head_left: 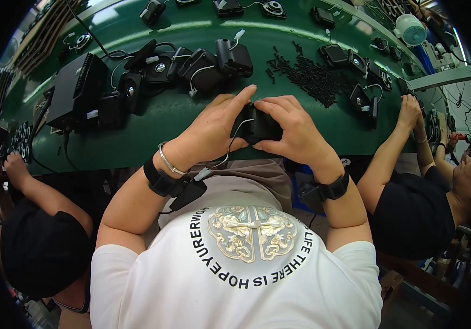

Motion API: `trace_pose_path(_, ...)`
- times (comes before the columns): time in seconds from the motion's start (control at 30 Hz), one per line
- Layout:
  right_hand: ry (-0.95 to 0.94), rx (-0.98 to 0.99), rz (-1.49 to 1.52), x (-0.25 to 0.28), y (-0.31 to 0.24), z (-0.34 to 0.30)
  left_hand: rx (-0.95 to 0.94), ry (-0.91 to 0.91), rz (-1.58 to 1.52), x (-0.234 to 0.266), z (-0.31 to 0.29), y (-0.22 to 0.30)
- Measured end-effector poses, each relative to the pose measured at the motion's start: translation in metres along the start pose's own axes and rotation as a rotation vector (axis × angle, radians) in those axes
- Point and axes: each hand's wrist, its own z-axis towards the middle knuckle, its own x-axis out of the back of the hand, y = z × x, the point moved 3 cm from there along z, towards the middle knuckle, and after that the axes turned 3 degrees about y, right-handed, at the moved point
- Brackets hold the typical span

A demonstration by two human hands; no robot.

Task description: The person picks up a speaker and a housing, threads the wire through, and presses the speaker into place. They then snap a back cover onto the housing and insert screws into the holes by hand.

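Note:
At the near edge of the green table [164, 140], a small black speaker box [264, 125] sits between my two hands. My left hand [209, 125] steadies its left side, the thumb low against it and the index finger stretched out past the top. Around its right side curl the fingers of my right hand [294, 122], with the thumb at the lower edge. A thin white cable [234, 137] comes off the box and hangs over my left wrist side to a white connector [202, 174]. The faces under my fingers are hidden.
Beyond my hands lie several black speaker boxes [233, 57] with white leads and a heap of black screws [315, 79]. A large black power unit [77, 90] stands at left, more speaker parts [334, 55] at right. Co-workers' hands [409, 112] show on both sides.

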Motion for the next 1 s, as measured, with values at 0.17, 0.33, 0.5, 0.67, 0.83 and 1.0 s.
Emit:
trace_pose_path(0.17,0.046,-0.015,-0.035,0.0,0.0,-0.004,-0.014,0.102,0.074,0.0,-0.008,0.002)
trace_pose_path(0.33,0.221,-0.137,-0.237,-0.025,-0.009,-0.01,-0.055,0.173,-0.026,-0.003,-0.023,0.005)
trace_pose_path(0.5,0.307,-0.192,-0.282,-0.034,-0.027,-0.015,-0.123,0.178,0.221,-0.011,-0.021,0.018)
trace_pose_path(0.67,0.037,-0.076,0.239,0.003,-0.007,-0.013,-0.152,0.186,0.444,-0.016,-0.02,0.036)
trace_pose_path(0.83,0.158,-0.26,0.194,0.016,0.062,0.021,-0.14,0.191,0.34,-0.02,-0.023,0.031)
trace_pose_path(1.0,0.25,-0.042,-0.153,0.0,0.076,0.03,-0.12,0.202,0.277,-0.019,-0.025,0.029)
